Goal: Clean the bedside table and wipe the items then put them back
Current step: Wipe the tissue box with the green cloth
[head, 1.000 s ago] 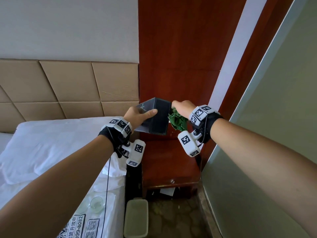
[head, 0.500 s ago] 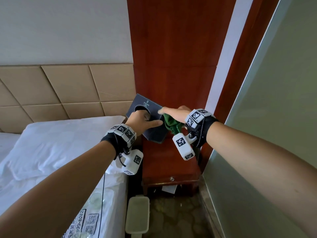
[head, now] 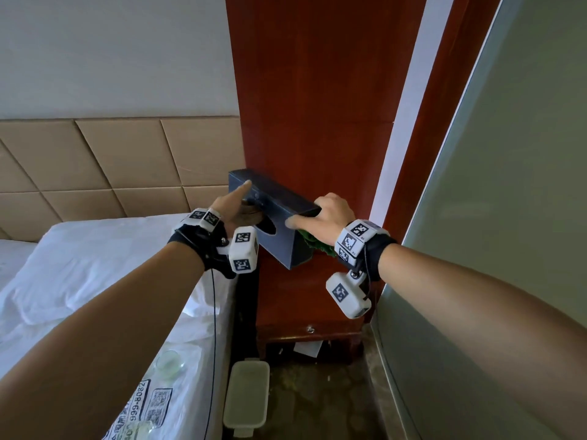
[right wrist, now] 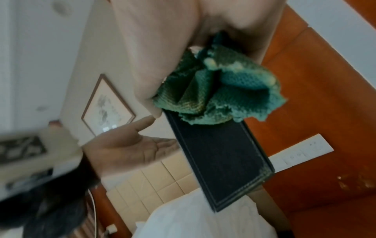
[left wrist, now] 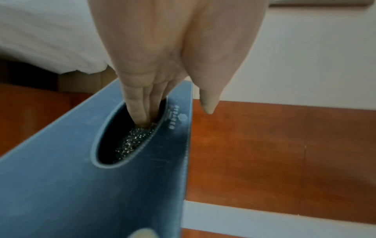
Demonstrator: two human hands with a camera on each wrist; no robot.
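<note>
Dark blue-grey, the tissue box (head: pixel 276 214) is held in the air above the red wooden desk (head: pixel 295 300) in the head view, tilted, with the left hand (head: pixel 235 208) at its oval opening and the right hand (head: pixel 327 217) clamped on its near end, a green cloth (head: pixel 313 244) bunched under the palm. On the bed (head: pixel 95 281) to the left lies a small glass (head: pixel 168 360), and a white bin (head: pixel 246 392) stands on the floor. From the left wrist, several fingers (left wrist: pixel 136 103) are hooked down inside the box (left wrist: pixel 81 177) opening, with one finger outside the edge, so this grip is closed on the box wall. From the right wrist, the cloth (right wrist: pixel 219 93) is pressed by the hand against the narrow dark end face of the box (right wrist: pixel 221 154), fingers closed round both. The step in hand looks like wiping the box's sides; the next move likely calls for drawing the cloth along that face while the left hand steadies it, then setting it down on the desk. Against half a second ago, the box has turned so its opening faces more toward the person, and the right hand has shifted onto its end.
</note>
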